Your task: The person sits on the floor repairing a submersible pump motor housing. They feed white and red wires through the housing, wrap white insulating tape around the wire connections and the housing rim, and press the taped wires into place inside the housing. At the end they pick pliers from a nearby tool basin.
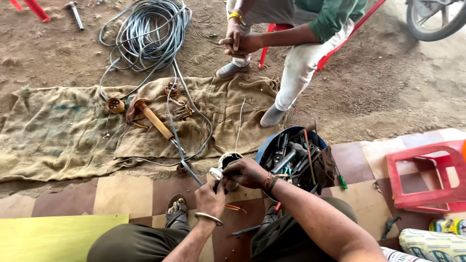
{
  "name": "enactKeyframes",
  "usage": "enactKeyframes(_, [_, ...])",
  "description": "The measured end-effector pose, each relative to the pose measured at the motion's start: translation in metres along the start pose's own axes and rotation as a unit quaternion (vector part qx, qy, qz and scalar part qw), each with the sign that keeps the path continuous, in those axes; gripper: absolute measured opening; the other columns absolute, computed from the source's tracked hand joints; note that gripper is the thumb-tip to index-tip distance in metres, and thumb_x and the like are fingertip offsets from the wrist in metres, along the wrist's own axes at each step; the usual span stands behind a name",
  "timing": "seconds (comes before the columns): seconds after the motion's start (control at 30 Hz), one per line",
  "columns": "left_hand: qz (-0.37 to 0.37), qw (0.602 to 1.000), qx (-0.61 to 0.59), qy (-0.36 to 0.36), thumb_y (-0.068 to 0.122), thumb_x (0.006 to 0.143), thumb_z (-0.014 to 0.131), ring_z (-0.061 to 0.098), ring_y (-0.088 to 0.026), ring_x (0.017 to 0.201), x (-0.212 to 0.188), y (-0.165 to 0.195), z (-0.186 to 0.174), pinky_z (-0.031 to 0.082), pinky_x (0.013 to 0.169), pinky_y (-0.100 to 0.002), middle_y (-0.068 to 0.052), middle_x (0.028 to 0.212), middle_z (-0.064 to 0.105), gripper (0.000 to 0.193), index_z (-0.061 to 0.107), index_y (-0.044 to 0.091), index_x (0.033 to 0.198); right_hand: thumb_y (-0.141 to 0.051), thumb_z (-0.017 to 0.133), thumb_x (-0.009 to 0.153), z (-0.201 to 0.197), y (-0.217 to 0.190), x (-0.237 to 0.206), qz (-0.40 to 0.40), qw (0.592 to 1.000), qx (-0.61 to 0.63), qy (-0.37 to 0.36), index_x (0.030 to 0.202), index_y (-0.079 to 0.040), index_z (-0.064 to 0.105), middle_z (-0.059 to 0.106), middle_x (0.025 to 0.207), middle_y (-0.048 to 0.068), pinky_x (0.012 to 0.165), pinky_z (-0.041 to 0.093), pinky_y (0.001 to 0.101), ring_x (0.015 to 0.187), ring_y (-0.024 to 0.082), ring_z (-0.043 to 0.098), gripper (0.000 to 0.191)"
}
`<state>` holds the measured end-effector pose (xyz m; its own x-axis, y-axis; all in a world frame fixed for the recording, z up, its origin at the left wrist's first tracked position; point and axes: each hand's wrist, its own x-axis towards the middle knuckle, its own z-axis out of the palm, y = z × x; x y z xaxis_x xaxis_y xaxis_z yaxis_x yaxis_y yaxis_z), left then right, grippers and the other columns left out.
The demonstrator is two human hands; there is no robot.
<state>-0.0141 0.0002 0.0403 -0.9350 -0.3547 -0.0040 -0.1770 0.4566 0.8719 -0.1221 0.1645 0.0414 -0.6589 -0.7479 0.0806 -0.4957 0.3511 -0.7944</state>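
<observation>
left hand (209,198) clamped on grey cable (191,173), right hand (247,172) pinching white round fitting (217,173), rough burlap sack (63,131) ahead, blue tool bucket (272,140) just right

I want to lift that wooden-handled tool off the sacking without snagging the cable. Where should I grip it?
Probably grip the wooden-handled tool mid-handle, from its left side: the handle lies bare and diagonal on the burlap sack, while the grey cable crosses near its lower metal end.

Only a small yellow-and-green printed package (447,225) at the near right edge, lying just beyond a patterned pale cloth bundle (429,245), below a red plastic stool (427,177).
</observation>
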Motion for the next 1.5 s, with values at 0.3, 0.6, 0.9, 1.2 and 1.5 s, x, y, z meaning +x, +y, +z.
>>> enactKeyframes(0.3, [0.104,0.989,0.102,0.025,0.023,0.095,0.065,0.071,-0.044,0.07,-0.01,0.003,0.009,0.054,0.063,-0.052,-0.025,0.074,0.071,0.025,0.072,0.0,0.087,-0.003,0.077,0.078,-0.011,-0.003,0.001,0.001,0.999,0.026,-0.042,0.105,-0.014,0.081,0.078,0.099,0.007,0.078,0.059,0.0338,0.089,0.022,0.076,0.029])
enactKeyframes(0.6, [-0.015,0.989,0.144,0.025,0.03,0.095,0.064,0.069,-0.045,0.069,-0.005,-0.002,0.017,0.054,0.064,-0.054,-0.027,0.07,0.069,0.033,0.075,0.002,0.083,-0.005,0.083,0.074,-0.001,0.001,-0.002,-0.079,0.997,0.003,0.021,0.096,-0.012,0.081,0.076,0.102,0.007,0.08,0.057,0.0358,0.091,0.027,0.073,0.023])
enactKeyframes(0.9, [-0.284,0.946,-0.12,-0.094,0.035,0.099,0.064,0.066,-0.025,0.056,0.016,-0.022,0.017,0.054,0.058,-0.045,-0.014,0.062,0.067,0.044,0.075,-0.002,0.08,-0.005,0.081,0.075,-0.008,-0.005,-0.002,-0.088,0.996,0.018,0.006,0.097,-0.013,0.081,0.076,0.095,0.006,0.076,0.058,0.0358,0.085,0.026,0.073,0.023])
enactKeyframes(1.2, [0.013,0.998,0.012,0.062,0.014,0.093,0.07,0.073,-0.034,0.079,-0.012,-0.007,0.011,0.054,0.071,-0.043,-0.019,0.086,0.074,0.014,0.069,0.0,0.091,-0.007,0.08,0.078,0.0,-0.001,-0.002,-0.068,0.997,-0.01,0.027,0.096,-0.012,0.08,0.077,0.098,0.005,0.077,0.058,0.0352,0.086,0.026,0.074,0.019])
enactKeyframes(1.5, [0.128,0.99,0.041,0.034,0.005,0.091,0.069,0.069,-0.039,0.079,-0.004,-0.017,0.012,0.053,0.071,-0.045,-0.021,0.083,0.07,0.008,0.071,-0.003,0.09,-0.008,0.082,0.078,-0.006,-0.003,0.002,-0.096,0.995,-0.004,0.029,0.096,-0.01,0.08,0.077,0.097,0.006,0.076,0.059,0.0357,0.086,0.025,0.075,0.017])
